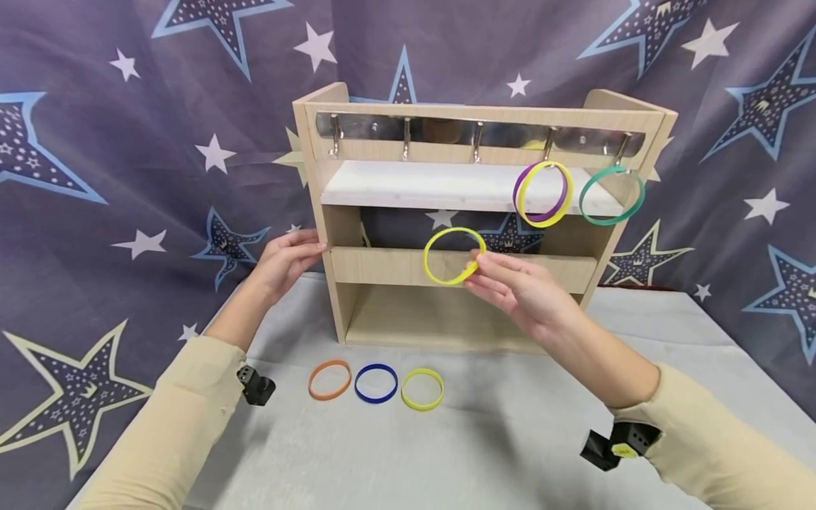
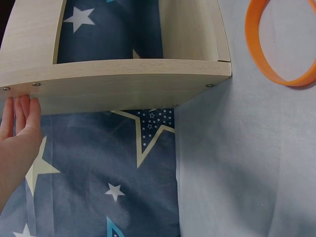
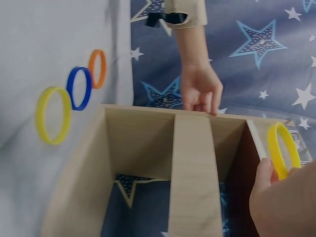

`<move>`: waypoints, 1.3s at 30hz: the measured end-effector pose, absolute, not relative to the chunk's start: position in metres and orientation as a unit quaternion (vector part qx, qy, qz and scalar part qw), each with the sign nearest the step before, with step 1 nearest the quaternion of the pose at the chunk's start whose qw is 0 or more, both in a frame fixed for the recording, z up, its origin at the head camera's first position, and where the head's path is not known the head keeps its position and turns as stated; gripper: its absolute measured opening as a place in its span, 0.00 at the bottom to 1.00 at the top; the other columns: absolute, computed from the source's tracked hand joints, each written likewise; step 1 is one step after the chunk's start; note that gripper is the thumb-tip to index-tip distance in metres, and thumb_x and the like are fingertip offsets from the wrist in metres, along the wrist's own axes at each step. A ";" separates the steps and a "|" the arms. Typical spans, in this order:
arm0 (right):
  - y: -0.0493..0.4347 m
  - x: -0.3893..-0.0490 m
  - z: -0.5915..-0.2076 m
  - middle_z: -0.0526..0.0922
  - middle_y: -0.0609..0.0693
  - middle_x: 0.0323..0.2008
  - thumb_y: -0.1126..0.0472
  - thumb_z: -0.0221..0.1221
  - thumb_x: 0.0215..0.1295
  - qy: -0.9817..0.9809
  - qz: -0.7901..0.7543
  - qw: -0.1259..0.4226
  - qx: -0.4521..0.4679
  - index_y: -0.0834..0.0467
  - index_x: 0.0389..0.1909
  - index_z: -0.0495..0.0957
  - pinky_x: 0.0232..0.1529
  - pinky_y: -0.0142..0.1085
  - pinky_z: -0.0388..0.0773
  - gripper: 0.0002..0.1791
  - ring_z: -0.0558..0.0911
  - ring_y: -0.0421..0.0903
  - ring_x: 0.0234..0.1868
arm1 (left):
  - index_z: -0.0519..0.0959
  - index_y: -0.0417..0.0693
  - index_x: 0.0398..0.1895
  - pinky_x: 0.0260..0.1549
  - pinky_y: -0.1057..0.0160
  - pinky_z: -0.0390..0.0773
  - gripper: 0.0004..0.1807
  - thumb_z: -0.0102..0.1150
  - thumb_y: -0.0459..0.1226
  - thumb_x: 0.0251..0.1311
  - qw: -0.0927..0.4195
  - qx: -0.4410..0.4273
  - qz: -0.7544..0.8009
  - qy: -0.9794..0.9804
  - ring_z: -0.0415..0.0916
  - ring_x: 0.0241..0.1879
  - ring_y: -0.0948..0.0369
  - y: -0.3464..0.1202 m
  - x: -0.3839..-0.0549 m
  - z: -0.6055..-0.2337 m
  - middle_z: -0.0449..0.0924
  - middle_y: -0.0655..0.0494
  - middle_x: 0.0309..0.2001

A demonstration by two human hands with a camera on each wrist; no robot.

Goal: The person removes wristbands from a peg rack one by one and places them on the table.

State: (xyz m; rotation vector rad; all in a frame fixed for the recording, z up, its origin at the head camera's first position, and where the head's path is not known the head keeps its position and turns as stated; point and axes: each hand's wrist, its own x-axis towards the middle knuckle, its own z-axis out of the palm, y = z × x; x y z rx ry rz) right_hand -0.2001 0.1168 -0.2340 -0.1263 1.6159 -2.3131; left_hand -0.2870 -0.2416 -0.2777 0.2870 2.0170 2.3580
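Note:
My right hand pinches a yellow wristband between thumb and fingers, raised in front of the wooden shelf. In the right wrist view that yellow wristband stands upright above the fingertips. With straight fingers, my left hand touches the outer left side panel of the shelf; the left wrist view shows its fingertips right at the panel, near two screws. A metal rail with several hooks runs along the top. A purple wristband and another yellow wristband hang together on one hook, a green wristband on the rightmost.
An orange wristband, a blue wristband and a lime-yellow wristband lie in a row on the grey-white tablecloth before the shelf. A star-patterned curtain hangs behind and at both sides.

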 end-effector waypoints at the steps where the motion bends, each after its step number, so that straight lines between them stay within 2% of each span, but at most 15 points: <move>1: 0.117 -0.201 -0.236 0.85 0.44 0.37 0.62 0.58 0.67 0.570 -0.805 0.163 -0.040 0.65 0.60 0.68 0.54 0.30 0.81 0.23 0.85 0.38 0.42 | 0.53 0.25 0.67 0.48 0.79 0.77 0.30 0.49 0.27 0.64 0.012 0.092 0.756 0.647 0.79 0.42 0.73 -0.242 -0.287 -0.277 0.71 0.58 0.47; 5: 0.120 -0.203 -0.244 0.86 0.45 0.34 0.64 0.57 0.68 0.589 -0.787 0.182 -0.019 0.67 0.67 0.61 0.49 0.29 0.83 0.29 0.86 0.38 0.40 | 0.52 0.24 0.69 0.48 0.79 0.77 0.31 0.48 0.26 0.65 0.014 0.093 0.755 0.649 0.78 0.43 0.73 -0.241 -0.287 -0.276 0.70 0.58 0.48; 8: 0.122 -0.204 -0.252 0.85 0.45 0.33 0.65 0.56 0.68 0.594 -0.779 0.198 -0.010 0.69 0.68 0.58 0.49 0.30 0.84 0.31 0.85 0.38 0.38 | 0.50 0.24 0.70 0.48 0.80 0.76 0.32 0.47 0.26 0.65 0.017 0.089 0.754 0.651 0.78 0.43 0.73 -0.241 -0.287 -0.276 0.69 0.57 0.49; 15: 0.125 -0.206 -0.272 0.84 0.46 0.34 0.68 0.53 0.69 0.594 -0.773 0.221 -0.014 0.70 0.60 0.63 0.49 0.31 0.84 0.20 0.85 0.38 0.38 | 0.50 0.24 0.70 0.48 0.80 0.77 0.32 0.47 0.26 0.65 0.012 0.091 0.750 0.655 0.78 0.42 0.73 -0.241 -0.287 -0.280 0.69 0.57 0.48; 21: 0.128 -0.206 -0.283 0.84 0.45 0.33 0.70 0.51 0.69 0.613 -0.754 0.236 -0.023 0.76 0.65 0.56 0.48 0.31 0.84 0.27 0.84 0.36 0.36 | 0.50 0.24 0.70 0.48 0.80 0.77 0.32 0.47 0.26 0.66 0.009 0.094 0.747 0.659 0.78 0.43 0.74 -0.242 -0.287 -0.280 0.69 0.57 0.49; 33: 0.133 -0.210 -0.305 0.84 0.47 0.34 0.74 0.50 0.68 0.614 -0.742 0.267 -0.023 0.77 0.67 0.52 0.49 0.30 0.83 0.30 0.84 0.37 0.37 | 0.52 0.26 0.70 0.51 0.79 0.76 0.32 0.50 0.28 0.66 0.013 0.087 0.743 0.663 0.78 0.44 0.74 -0.243 -0.285 -0.279 0.70 0.58 0.49; 39: 0.138 -0.212 -0.323 0.83 0.47 0.33 0.73 0.49 0.69 0.615 -0.735 0.286 -0.017 0.77 0.69 0.47 0.49 0.30 0.83 0.32 0.84 0.37 0.37 | 0.52 0.28 0.71 0.61 0.73 0.73 0.33 0.51 0.29 0.66 0.016 0.082 0.741 0.667 0.77 0.45 0.74 -0.243 -0.286 -0.278 0.69 0.58 0.51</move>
